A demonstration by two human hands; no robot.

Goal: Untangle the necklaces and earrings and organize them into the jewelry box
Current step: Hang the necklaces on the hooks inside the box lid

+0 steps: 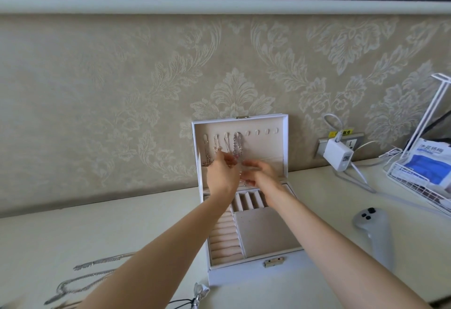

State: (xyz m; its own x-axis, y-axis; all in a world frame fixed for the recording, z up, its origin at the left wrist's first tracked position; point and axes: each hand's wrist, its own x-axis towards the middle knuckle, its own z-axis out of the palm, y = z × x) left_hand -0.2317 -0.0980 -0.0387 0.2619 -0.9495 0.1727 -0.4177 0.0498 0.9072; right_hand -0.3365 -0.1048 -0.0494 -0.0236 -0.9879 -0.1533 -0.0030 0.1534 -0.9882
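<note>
A white jewelry box [258,269] stands open on the table, its lid [275,142] upright against the wall. Several necklaces [236,146] hang from hooks in the lid's left half; the right hooks are bare. My left hand [223,174] and my right hand [262,173] are both raised in front of the lid's lower part, fingers pinching the dangling end of a beaded necklace [244,177]. More silver chains [83,282] lie on the table at the lower left, partly under my left forearm. A small pendant piece [199,293] lies by the box's front corner.
A grey handheld controller [374,230] lies to the right of the box. A white charger [338,153] sits in a wall socket with cables trailing on the table. A white wire rack [419,174] holding a blue and white packet stands at the far right.
</note>
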